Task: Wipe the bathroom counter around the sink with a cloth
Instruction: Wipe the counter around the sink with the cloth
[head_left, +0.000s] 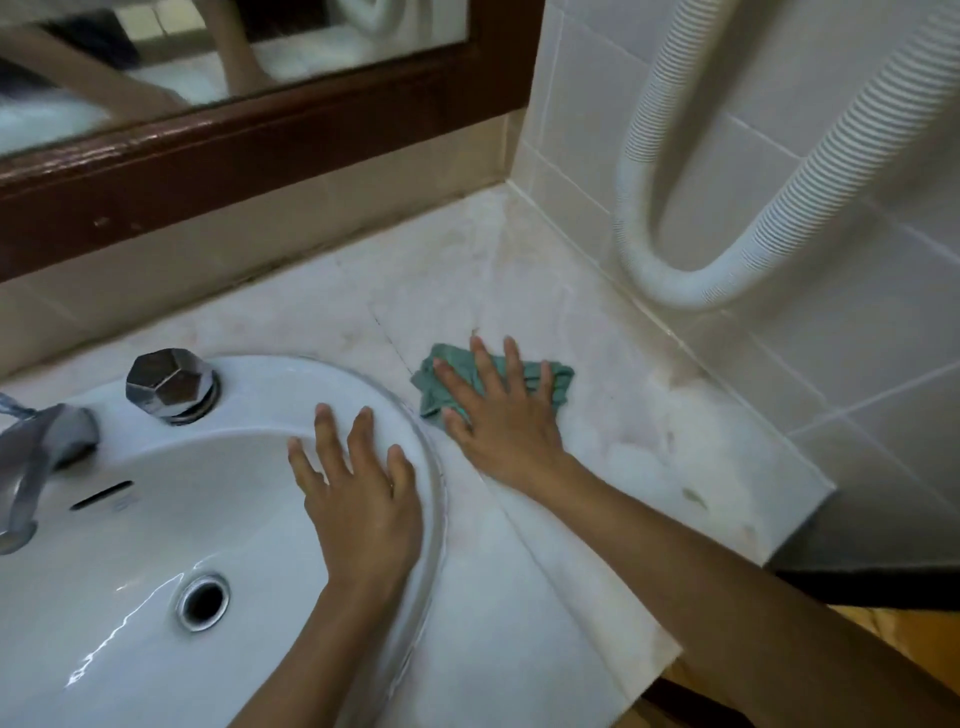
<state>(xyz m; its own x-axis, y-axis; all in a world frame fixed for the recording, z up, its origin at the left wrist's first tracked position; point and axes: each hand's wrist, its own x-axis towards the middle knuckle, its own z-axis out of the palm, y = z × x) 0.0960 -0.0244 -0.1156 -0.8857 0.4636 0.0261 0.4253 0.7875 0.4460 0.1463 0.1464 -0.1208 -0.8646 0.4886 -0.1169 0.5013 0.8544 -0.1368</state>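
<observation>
Counter (649, 415), cloth (558, 382) crosswise under right hand (498, 421)

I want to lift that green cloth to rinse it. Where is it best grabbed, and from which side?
Probably pinch the green cloth from above at the bunched folds on its wall side, clear of the right hand pressing it flat. It lies crumpled on the counter, so raised folds offer a grip; its other edge crowds the sink.

No readable text, labels or numbers anywhere.
</observation>
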